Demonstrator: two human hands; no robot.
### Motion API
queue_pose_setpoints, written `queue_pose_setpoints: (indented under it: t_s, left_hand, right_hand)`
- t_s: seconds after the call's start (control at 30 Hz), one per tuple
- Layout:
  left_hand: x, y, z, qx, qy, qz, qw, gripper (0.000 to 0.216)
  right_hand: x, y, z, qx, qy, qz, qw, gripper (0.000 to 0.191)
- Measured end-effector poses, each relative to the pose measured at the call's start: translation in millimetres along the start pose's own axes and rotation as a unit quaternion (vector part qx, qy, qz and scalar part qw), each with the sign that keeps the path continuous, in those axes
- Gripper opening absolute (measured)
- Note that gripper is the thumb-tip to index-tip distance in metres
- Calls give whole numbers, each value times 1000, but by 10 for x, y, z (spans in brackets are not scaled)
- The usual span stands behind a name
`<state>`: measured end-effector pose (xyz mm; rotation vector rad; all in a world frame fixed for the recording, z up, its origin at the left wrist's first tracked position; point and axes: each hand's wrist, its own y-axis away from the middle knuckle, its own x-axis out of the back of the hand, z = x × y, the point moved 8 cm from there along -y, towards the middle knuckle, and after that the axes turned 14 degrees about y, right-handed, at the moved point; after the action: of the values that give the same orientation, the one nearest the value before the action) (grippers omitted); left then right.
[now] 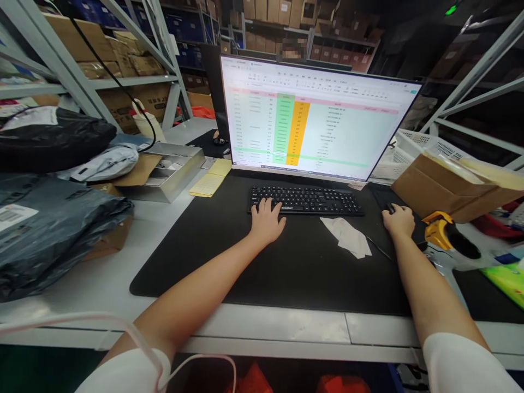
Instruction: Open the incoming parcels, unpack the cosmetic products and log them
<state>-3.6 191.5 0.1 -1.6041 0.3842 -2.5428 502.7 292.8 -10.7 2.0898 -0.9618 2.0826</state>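
My left hand (266,221) lies with spread fingers on the lower left keys of a black keyboard (311,201). At the right, my right hand (399,221) is wrapped over a dark computer mouse (391,208), most of which is hidden under the palm. A monitor (327,120) behind the keyboard displays a spreadsheet with a green and an orange column. Crumpled white paper (347,236) rests on the black desk mat (286,273) between my hands.
Dark plastic parcels (53,229) and a metal box (176,174) stand at the left, near yellow notepaper (210,178). Beyond my right hand are a cardboard box (438,183) and a yellow-and-black device (450,234). A white cable (135,333) loops across the front left.
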Motion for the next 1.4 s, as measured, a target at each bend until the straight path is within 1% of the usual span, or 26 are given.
queue_pose_setpoints:
  t_s: [0.17,0.5,1.07,1.4]
  left_hand:
    - [-13,-10,-9,-1,-1,4,1000,58]
    - [11,0,1,0,-1,1,1000,58]
    - [5,6,-8,-1,-1,0,1000,58]
    - [-1,-3,-15,5,-4,-5,1000,58]
  right_hand:
    - [-10,-17,9,2,0,2,1000,57]
    - [-36,-33,-33,38,-19,2,999,55]
    - [-26,-37,-9,24,-9,11,1000,59]
    - [-14,-22,-6,6,4,-3,1000,56]
